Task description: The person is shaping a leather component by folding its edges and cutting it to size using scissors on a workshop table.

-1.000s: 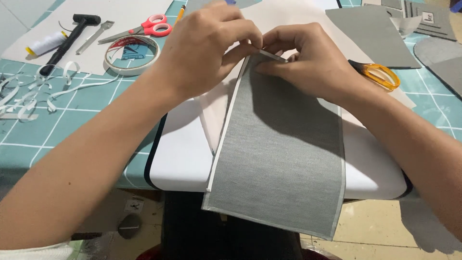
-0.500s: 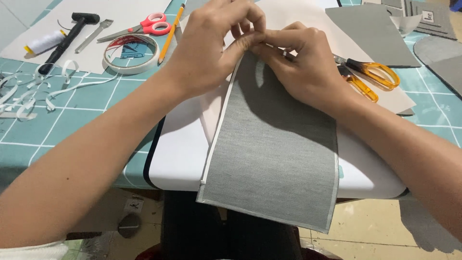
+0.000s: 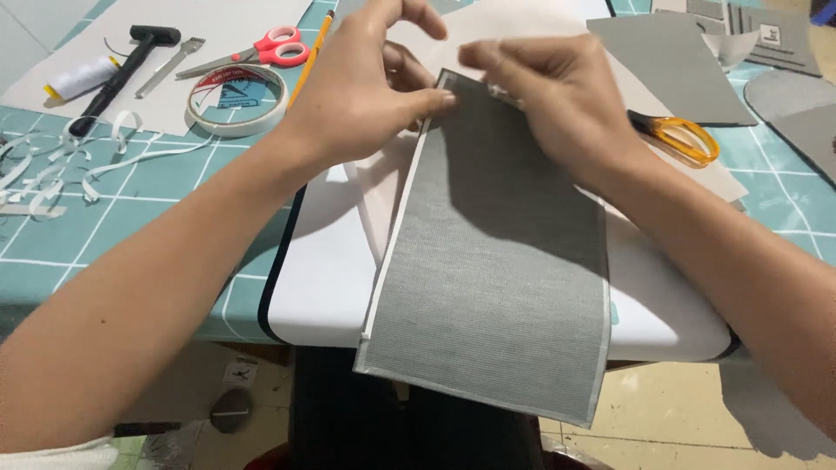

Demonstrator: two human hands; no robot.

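Observation:
A long grey fabric panel (image 3: 492, 261) lies lengthwise over a white board (image 3: 322, 287) with a dark edge, its near end hanging past the board. A pale strip runs along its left side. My left hand (image 3: 366, 87) pinches the panel's far left corner between thumb and fingers. My right hand (image 3: 557, 104) holds the far edge just to the right, fingers curled over it. A pale sheet (image 3: 383, 187) shows beneath the panel on the left.
On the teal tiled table: a tape roll (image 3: 237, 97), red-handled scissors (image 3: 261, 52), a black mallet (image 3: 122, 74), a pencil (image 3: 312, 52), a thread spool (image 3: 80, 77), white strips (image 3: 61, 165). Orange-handled scissors (image 3: 679, 139) and grey cut pieces (image 3: 670, 57) lie right.
Both hands have lifted and spread a little at the panel's far edge. The panel has slid slightly toward me and to the right.

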